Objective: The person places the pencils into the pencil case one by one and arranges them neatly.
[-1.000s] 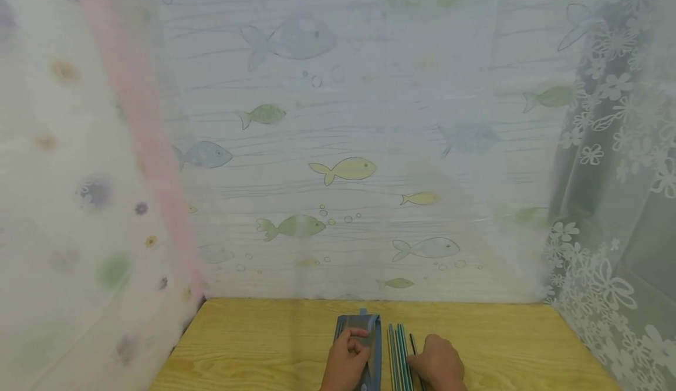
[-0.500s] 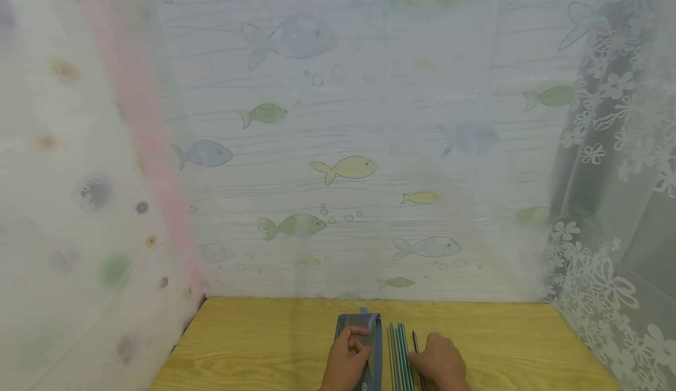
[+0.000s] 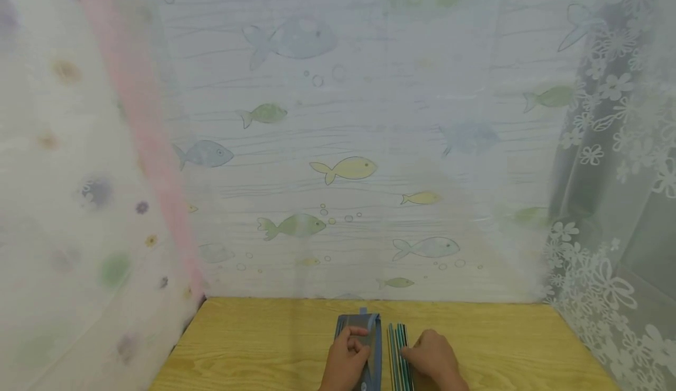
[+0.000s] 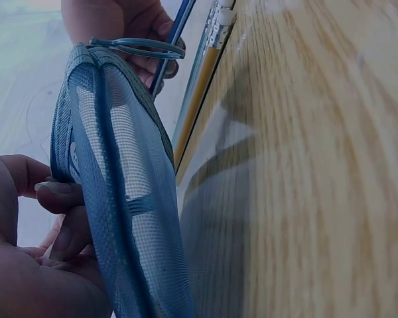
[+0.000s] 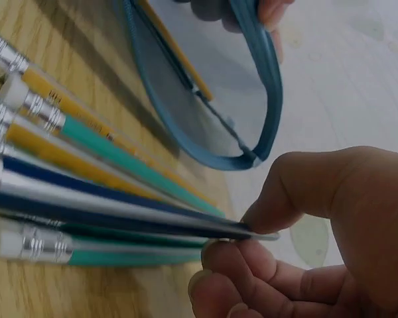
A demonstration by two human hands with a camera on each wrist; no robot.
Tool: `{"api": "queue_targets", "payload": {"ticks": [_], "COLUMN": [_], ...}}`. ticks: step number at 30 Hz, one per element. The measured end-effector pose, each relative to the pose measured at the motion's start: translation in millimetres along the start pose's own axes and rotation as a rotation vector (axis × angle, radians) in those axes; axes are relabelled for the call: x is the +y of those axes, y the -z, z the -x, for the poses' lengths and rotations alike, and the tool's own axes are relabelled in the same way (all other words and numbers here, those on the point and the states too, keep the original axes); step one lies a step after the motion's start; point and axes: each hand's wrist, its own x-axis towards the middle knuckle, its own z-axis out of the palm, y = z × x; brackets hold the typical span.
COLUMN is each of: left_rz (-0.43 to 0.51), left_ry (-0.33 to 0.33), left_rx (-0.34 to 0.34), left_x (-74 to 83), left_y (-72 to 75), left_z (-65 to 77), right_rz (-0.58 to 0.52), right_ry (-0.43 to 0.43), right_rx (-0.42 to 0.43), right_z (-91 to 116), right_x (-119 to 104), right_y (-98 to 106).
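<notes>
Small dark characters sit on a yellow pencil with a silver ferrule [image 5: 66, 99], lying on the pouch side of the right hand's [image 3: 433, 353] grip, too blurred for me to read. The round pale mark [image 4: 73, 156] on the blue mesh zip pouch [image 4: 113, 172], just beside the left hand's [image 3: 345, 359] fingertips, is equally unreadable.

The right thumb and fingers pinch a navy-and-white striped pencil [image 5: 119, 209] at the end away from its eraser. Teal-green pencils with white erasers [image 5: 119, 256] lie close around it. The left thumb and fingers are curled on the pouch, pinching its edge.

A narrow strip of wood-grain tabletop [image 3: 528, 344] separates pouch from pencils, to the left of the right grip; more of it stretches out beyond the outer side of each hand. Ahead of both grips, its far edge meets a pale plastic sheet printed with fish [image 3: 343, 203].

Overhead, the pencils look like thin sticks, but the right wrist view shows the erasers and the pouch's open mouth, with another yellow pencil [image 5: 176, 46] inside. Only the left wrist view gives me the fine checked weave and (a neat little detail) the looped blue strap [image 4: 139, 46] at the pouch's end
</notes>
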Motion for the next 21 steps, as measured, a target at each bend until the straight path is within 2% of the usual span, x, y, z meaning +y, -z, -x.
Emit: {"api": "queue_targets", "payload": {"ticks": [11, 17, 21], "left_rz": [0.013, 0.011, 0.02], "left_ry": [0.013, 0.025, 0.031], "left_rx": [-0.024, -0.02, -0.018], "left_x": [0.1, -1.3, -1.3], "left_y": [1.4, 0.6, 0.1], "left_z": [0.4, -0.6, -1.2], "right_rz": [-0.091, -0.153, -0.178], "right_ry": [0.004, -0.001, 0.008], "right_rx": [-0.09, -0.165, -0.185], "right_z": [-6.1, -8.7, -10.8], "right_x": [-6.4, -12.0, -15.2], "right_y": [-10.0, -16.6, -21.7]}}
